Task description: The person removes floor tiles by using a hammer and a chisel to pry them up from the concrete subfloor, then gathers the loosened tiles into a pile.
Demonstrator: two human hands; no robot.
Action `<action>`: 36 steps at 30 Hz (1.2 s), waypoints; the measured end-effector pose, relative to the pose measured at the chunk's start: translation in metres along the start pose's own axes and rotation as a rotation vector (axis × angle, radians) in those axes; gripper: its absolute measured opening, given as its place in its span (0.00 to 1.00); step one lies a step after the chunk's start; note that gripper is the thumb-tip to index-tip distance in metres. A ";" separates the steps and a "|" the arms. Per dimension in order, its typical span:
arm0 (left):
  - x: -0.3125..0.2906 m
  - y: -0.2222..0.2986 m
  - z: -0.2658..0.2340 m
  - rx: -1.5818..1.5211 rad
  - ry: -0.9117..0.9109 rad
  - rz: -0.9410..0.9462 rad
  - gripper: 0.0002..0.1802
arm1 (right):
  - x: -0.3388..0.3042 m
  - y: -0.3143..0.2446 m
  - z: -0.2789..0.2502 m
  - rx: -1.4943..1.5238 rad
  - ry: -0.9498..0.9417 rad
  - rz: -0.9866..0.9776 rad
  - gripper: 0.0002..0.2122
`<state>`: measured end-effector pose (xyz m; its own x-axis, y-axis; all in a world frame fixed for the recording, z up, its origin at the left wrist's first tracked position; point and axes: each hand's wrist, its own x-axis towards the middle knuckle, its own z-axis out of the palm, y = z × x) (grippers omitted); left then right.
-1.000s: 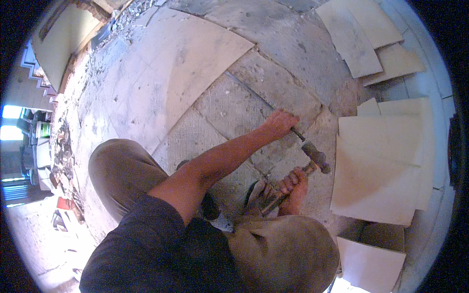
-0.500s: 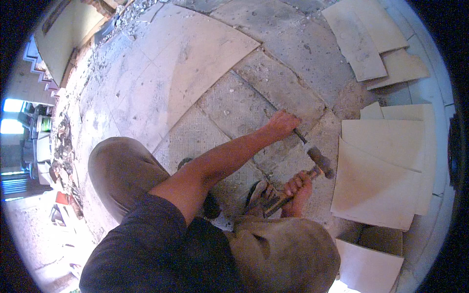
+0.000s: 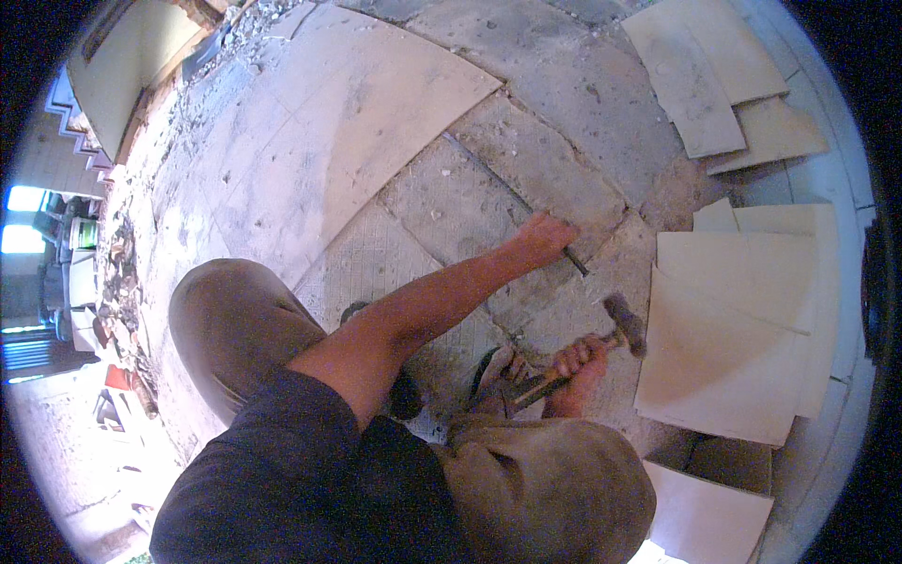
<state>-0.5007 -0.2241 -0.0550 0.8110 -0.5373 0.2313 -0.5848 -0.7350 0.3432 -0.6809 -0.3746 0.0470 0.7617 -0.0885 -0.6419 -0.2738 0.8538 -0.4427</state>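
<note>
My left hand [image 3: 547, 237] is closed around a dark metal chisel [image 3: 576, 261], held low over the old mortar bed. Its struck end sticks out toward the lower right, while the far end runs past my fist toward the edge of a floor section. In my right hand [image 3: 580, 361], the fingers wrap the wooden handle of a hammer [image 3: 626, 324]. The hammer's heavy head is a short way from the chisel's end, not touching it. Below my right hand, a sandalled foot [image 3: 513, 365] shows beside the handle.
Pale tiles [image 3: 728, 310] lie stacked on the right, and more broken tile pieces [image 3: 691, 85] are beyond them. A large section of tiled floor [image 3: 329, 122] spreads to the far left. Rubble [image 3: 122, 282] lines the left side. A box [image 3: 714, 498] stands at the lower right.
The hammer head has moved back from the chisel's end toward the lower right, opening a gap between them. My left hand and the chisel have stayed nearly still.
</note>
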 end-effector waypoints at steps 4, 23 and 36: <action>0.002 0.010 0.003 -0.086 0.109 0.058 0.20 | 0.040 -0.004 -0.038 0.137 0.155 -0.250 0.08; -0.001 0.003 -0.007 -0.039 0.025 0.022 0.11 | 0.007 0.021 0.028 -0.027 0.048 0.161 0.10; -0.028 0.021 -0.035 -0.003 0.001 -0.003 0.38 | 0.029 0.025 0.002 -0.047 -0.012 0.120 0.11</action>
<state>-0.5352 -0.2102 -0.0223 0.8131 -0.5342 0.2313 -0.5820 -0.7354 0.3471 -0.6647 -0.3546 0.0190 0.7289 0.0195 -0.6843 -0.3904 0.8329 -0.3922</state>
